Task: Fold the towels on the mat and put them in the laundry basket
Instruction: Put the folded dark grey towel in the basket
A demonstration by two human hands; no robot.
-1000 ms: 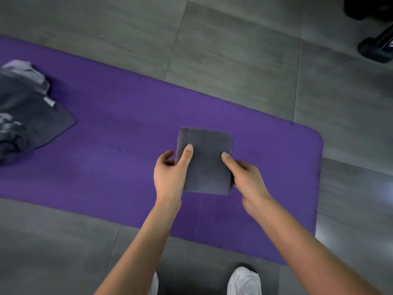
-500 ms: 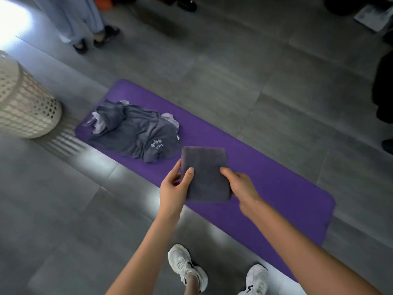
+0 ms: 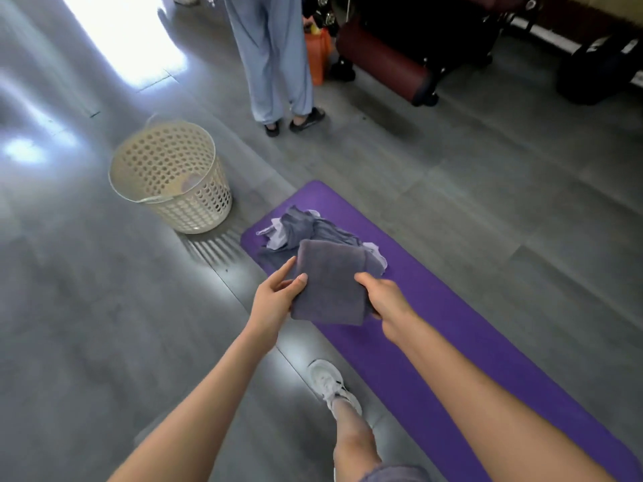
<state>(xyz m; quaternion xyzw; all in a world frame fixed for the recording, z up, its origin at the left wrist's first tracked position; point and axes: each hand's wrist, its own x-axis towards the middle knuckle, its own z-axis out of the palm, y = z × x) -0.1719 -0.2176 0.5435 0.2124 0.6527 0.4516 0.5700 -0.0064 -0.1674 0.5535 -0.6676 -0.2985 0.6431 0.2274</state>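
Note:
I hold a folded grey towel in the air between both hands, above the near-left edge of the purple mat. My left hand grips its left side with the thumb on top. My right hand grips its right side. Behind the folded towel, a pile of unfolded grey and pale cloths lies on the mat's far end, partly hidden by the towel. The cream perforated laundry basket stands on the floor to the left of the mat's far end, with something pale inside it.
A person in light blue trousers stands beyond the basket. Dark red padded equipment and an orange bag sit at the back. My white shoe is on the grey tile floor beside the mat.
The folded towel has been lifted off the mat in both hands. The view has swung up and left, so the cloth pile, then the basket and the standing person, have come into sight.

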